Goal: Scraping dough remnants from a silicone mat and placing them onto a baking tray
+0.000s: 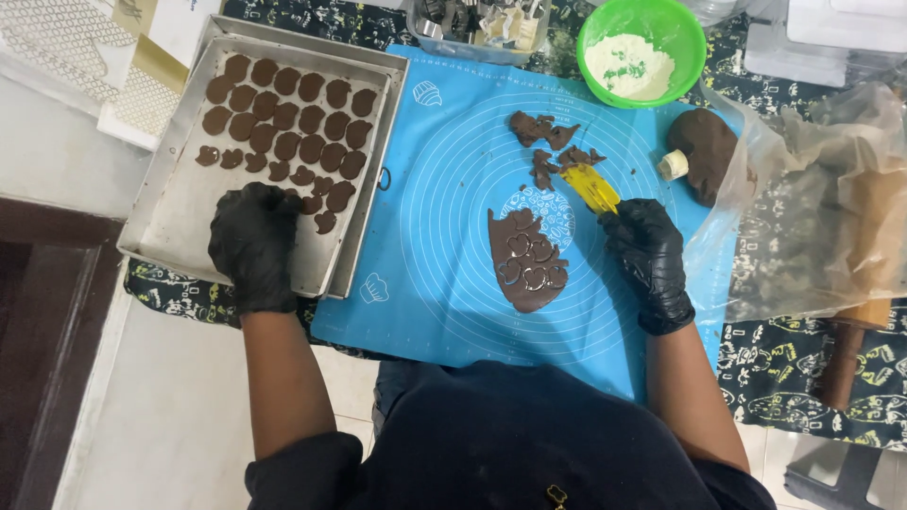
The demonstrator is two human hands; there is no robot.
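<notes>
Head view: left hand [253,244] pressed loosely on baking tray [179,212], setting a cut dough piece [325,222]. Right hand [650,257] grips yellow scraper [590,186]; lifting the next cutout from dough sheet [527,257] likely follows.

A single head-worn camera looks almost straight down from above the person's shoulders, close enough that the dark torso fills the lower edge. The blue silicone baking mat [453,274] sits mid-frame on the desk, the rectangular metal baking tray [179,212] at left, the green plastic bowl [694,42] at the far edge.

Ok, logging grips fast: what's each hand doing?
Left hand: on the baking tray; grip cannot be told.
Right hand: closed on a yellow scraper.
</notes>
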